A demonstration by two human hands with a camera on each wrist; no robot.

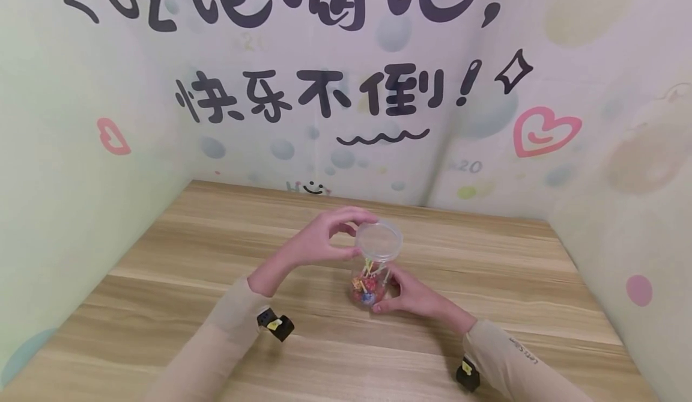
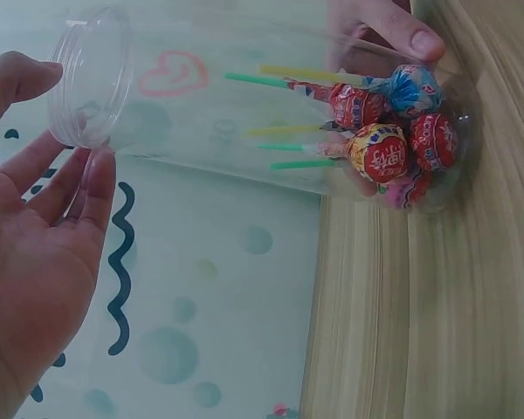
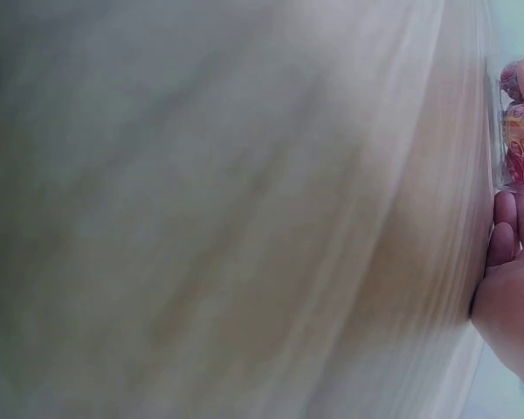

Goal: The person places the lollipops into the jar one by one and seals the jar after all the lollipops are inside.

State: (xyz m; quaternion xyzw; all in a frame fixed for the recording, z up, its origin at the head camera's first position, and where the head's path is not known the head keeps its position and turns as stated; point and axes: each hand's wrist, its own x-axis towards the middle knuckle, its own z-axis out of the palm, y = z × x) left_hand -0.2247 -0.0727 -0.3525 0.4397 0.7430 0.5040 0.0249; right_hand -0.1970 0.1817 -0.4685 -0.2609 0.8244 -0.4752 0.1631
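Observation:
A clear plastic jar [image 1: 357, 268] stands upright on the wooden table, with several wrapped lollipops [image 2: 384, 153] in its bottom, sticks pointing up. Its clear round lid [image 1: 379, 241] sits at the mouth; whether it is loosened I cannot tell. My left hand [image 1: 319, 241] grips the lid's rim from the left, thumb on one side and fingers on the other in the left wrist view. Low on the jar's right side, my right hand [image 1: 415, 294] holds the body between thumb and fingers. The right wrist view catches only part of that hand [image 3: 515, 284] and some candies at its edge.
The wood-grain table [image 1: 216, 234] extends around the jar on all sides. Behind it rises a pale printed wall [image 1: 259, 149] with dark lettering, and side walls flank the table. A small black device [image 1: 276, 324] is strapped at each wrist.

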